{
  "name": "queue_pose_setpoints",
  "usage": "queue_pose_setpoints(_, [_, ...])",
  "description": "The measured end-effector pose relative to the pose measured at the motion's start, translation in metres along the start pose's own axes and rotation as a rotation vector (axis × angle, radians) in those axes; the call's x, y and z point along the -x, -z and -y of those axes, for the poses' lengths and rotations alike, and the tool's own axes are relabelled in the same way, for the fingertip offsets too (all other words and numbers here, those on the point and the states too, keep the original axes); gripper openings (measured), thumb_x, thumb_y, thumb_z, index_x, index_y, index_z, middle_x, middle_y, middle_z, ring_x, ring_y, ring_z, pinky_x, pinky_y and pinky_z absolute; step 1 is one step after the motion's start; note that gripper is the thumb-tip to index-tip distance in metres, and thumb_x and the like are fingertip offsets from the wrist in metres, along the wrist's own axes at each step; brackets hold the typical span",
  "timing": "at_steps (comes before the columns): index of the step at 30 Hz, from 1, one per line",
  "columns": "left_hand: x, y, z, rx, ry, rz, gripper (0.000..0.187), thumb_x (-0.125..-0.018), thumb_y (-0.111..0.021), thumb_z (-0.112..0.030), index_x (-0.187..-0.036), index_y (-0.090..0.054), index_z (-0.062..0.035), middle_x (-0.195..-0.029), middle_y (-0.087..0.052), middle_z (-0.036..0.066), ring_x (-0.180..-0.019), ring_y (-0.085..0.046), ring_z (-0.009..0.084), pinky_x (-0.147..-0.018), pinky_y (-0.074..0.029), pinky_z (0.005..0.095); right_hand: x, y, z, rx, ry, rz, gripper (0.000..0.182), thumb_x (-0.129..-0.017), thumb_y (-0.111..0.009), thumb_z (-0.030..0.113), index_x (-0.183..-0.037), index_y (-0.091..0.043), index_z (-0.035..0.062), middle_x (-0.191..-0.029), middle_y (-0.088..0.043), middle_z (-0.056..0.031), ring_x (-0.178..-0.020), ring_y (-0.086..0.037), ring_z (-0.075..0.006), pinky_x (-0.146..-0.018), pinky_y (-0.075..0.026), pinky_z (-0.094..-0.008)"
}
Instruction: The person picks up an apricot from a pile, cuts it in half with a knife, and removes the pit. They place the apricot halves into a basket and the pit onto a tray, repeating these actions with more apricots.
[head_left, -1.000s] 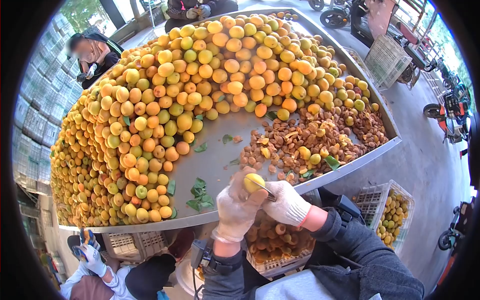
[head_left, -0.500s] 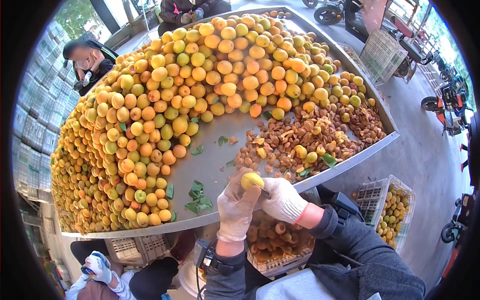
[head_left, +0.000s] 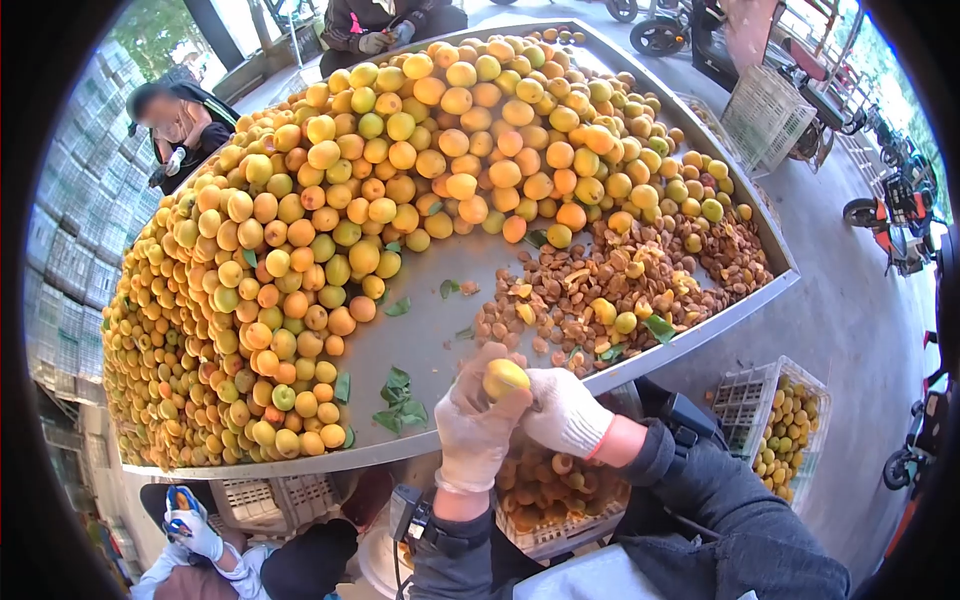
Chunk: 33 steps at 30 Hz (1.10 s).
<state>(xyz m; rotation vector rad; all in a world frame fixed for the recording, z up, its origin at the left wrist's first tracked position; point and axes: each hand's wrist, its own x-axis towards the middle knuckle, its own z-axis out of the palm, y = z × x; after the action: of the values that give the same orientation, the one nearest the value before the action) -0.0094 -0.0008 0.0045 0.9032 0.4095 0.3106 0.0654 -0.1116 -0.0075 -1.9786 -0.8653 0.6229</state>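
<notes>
My left hand (head_left: pixel 472 425), in a white knit glove, has its fingers closed round a yellow apricot (head_left: pixel 506 378) above the near edge of the metal table (head_left: pixel 440 262). Against the apricot's right side, my gloved right hand (head_left: pixel 566 412) is closed on a small knife; its blade showed a moment ago and is now hidden. Beyond my hands lies a heap of brown apricot pits (head_left: pixel 570 290) with a few fruit and leaves among them. A large pile of whole apricots (head_left: pixel 300 230) covers the left and back of the table.
Below my hands stands a crate of opened apricots (head_left: pixel 555 490). Another crate (head_left: pixel 745 405), holding whole fruit, is on the floor at right. A co-worker's gloved hand (head_left: pixel 195 530) is at lower left; two more people sit across the table. Green leaves (head_left: pixel 400 400) lie near my left hand.
The apricot has turned in my left hand, and the knife blade has gone out of sight. My right hand has rotated slightly against the fruit. The co-worker's hand at lower left has lifted a little.
</notes>
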Motion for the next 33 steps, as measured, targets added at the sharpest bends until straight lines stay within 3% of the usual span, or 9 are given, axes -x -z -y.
queue_pose_setpoints(5, [-0.003,0.005,0.001,-0.820,-0.351,0.033,0.061,-0.072,-0.081,-0.001,-0.126,-0.053,0.0037,-0.117,-0.061,0.011,-0.105,-0.060,0.0190,-0.092,-0.050,0.0304,0.000,0.007,0.002,-0.221,-0.027,0.034,0.025,-0.078,-0.060,0.011,-0.101,-0.065,0.0039,-0.085,-0.067,-0.0197,-0.084,-0.066,-0.0364,-0.074,-0.051,-0.0405])
queue_pose_setpoints(8, [-0.001,-0.004,0.001,-0.126,-0.170,0.033,0.062,-0.071,-0.081,-0.001,-0.127,-0.052,0.0044,-0.117,-0.061,0.012,-0.104,-0.060,0.0184,-0.091,-0.050,0.0295,0.000,0.008,0.002,-0.293,-0.092,0.120,0.026,-0.079,-0.059,0.009,-0.104,-0.064,0.0025,-0.084,-0.067,-0.0190,-0.084,-0.067,-0.0321,-0.075,-0.050,-0.0385])
queue_pose_setpoints(15, [0.001,0.006,-0.001,-0.260,-0.160,0.062,0.055,-0.076,-0.076,0.001,-0.126,-0.054,0.0024,-0.114,-0.064,0.011,-0.100,-0.062,0.0174,-0.087,-0.051,0.0283,0.003,0.007,-0.002,-0.167,0.011,0.046,0.026,-0.080,-0.059,0.013,-0.103,-0.064,0.0029,-0.086,-0.067,-0.0190,-0.083,-0.067,-0.0333,-0.073,-0.050,-0.0385])
queue_pose_setpoints(17, [-0.002,0.011,-0.010,-1.122,-0.457,0.149,0.061,-0.073,-0.080,-0.006,-0.127,-0.053,0.0027,-0.119,-0.061,0.014,-0.106,-0.061,0.0231,-0.088,-0.051,0.0320,0.001,0.013,-0.003,-0.180,-0.041,0.118,0.026,-0.080,-0.059,0.013,-0.103,-0.064,0.0029,-0.086,-0.067,-0.0192,-0.082,-0.067,-0.0342,-0.073,-0.050,-0.0386])
queue_pose_setpoints(20, [-0.001,0.005,-0.015,-1.309,-0.520,0.128,0.055,-0.074,-0.079,-0.005,-0.124,-0.055,0.0016,-0.113,-0.064,0.008,-0.102,-0.060,0.0170,-0.088,-0.049,0.0288,-0.004,0.015,-0.008,-0.240,-0.176,0.357,0.026,-0.080,-0.059,0.013,-0.103,-0.064,0.0022,-0.086,-0.067,-0.0199,-0.084,-0.066,-0.0371,-0.073,-0.050,-0.0395])
queue_pose_setpoints(21, [-0.001,0.004,-0.010,-1.309,-0.526,0.133,0.055,-0.074,-0.079,-0.005,-0.124,-0.055,0.0016,-0.113,-0.064,0.008,-0.102,-0.060,0.0170,-0.088,-0.049,0.0288,-0.003,0.012,-0.010,-0.251,-0.145,0.294,0.027,-0.080,-0.059,0.013,-0.104,-0.064,0.0025,-0.087,-0.067,-0.0200,-0.084,-0.065,-0.0377,-0.073,-0.051,-0.0396])
queue_pose_setpoints(23, [-0.002,0.006,0.007,-0.374,-0.217,0.065,0.064,-0.070,-0.084,-0.012,-0.125,-0.054,0.0017,-0.120,-0.061,0.012,-0.108,-0.059,0.0236,-0.090,-0.049,0.0349,0.000,0.007,-0.009,-0.258,-0.108,0.234,0.027,-0.080,-0.060,0.013,-0.104,-0.064,0.0029,-0.089,-0.067,-0.0201,-0.085,-0.065,-0.0383,-0.073,-0.051,-0.0397])
queue_pose_setpoints(26, [-0.006,0.013,0.012,-0.134,-0.172,0.132,0.067,-0.071,-0.084,-0.012,-0.128,-0.052,0.0015,-0.119,-0.061,0.011,-0.109,-0.059,0.0220,-0.092,-0.048,0.0338,-0.001,0.003,-0.002,-0.279,0.054,-0.028,0.028,-0.078,-0.061,0.014,-0.104,-0.064,0.0044,-0.090,-0.067,-0.0192,-0.084,-0.065,-0.0380,-0.073,-0.051,-0.0398])
queue_pose_setpoints(33, [-0.001,0.004,0.002,-0.574,-0.267,0.077,0.061,-0.074,-0.082,-0.011,-0.126,-0.053,0.0027,-0.115,-0.062,0.011,-0.102,-0.059,0.0181,-0.092,-0.047,0.0298,0.004,0.006,0.004,-0.070,0.005,-0.049,0.021,-0.079,-0.060,0.017,-0.096,-0.064,0.0053,-0.084,-0.067,-0.0181,-0.082,-0.064,-0.0392,-0.070,-0.051,-0.0402])
